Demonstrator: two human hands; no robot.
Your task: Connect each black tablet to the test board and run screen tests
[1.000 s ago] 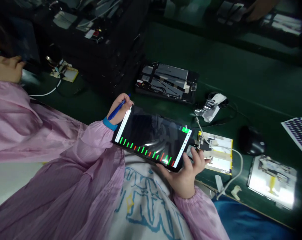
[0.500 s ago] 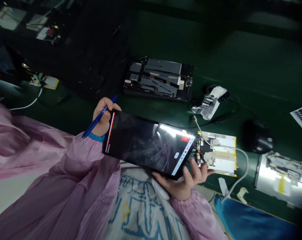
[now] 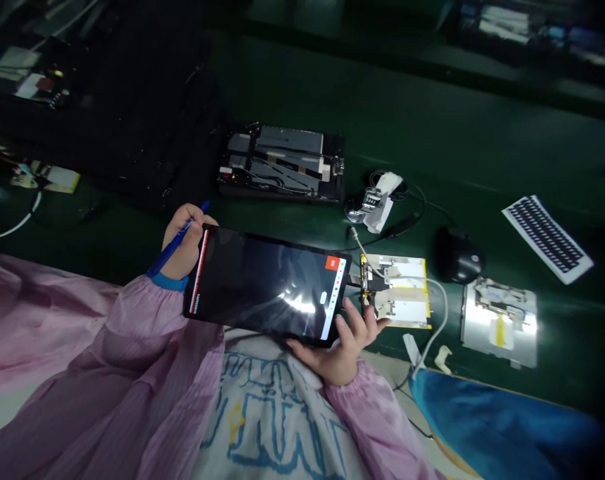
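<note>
A lit tablet screen (image 3: 267, 283) is held tilted in front of my body, mostly black with a red and white strip at each short side. My left hand (image 3: 182, 243) grips its left end, with a blue pen (image 3: 175, 245) also clasped in the fingers. At the lower right corner, my right hand (image 3: 342, 343) holds the screen between the thumb and spread fingers. Just right of the screen lies a battery pack with a circuit board (image 3: 407, 313); a dark ribbon (image 3: 353, 280) runs between them. A white cable (image 3: 439, 287) crosses the pack.
Behind the screen lies a stack of opened tablet bodies (image 3: 282, 163). To its right are a coiled black cable with a white-wrapped connector (image 3: 377, 200), a black mouse-like device (image 3: 459, 257), a silver metal plate (image 3: 502, 333) and a label sheet (image 3: 547, 240). A co-worker's pink sleeve (image 3: 37, 313) is at left.
The view has shifted, so the bench items appear further left. The screen and both hands keep the same hold, and the glare on the screen has moved lower.
</note>
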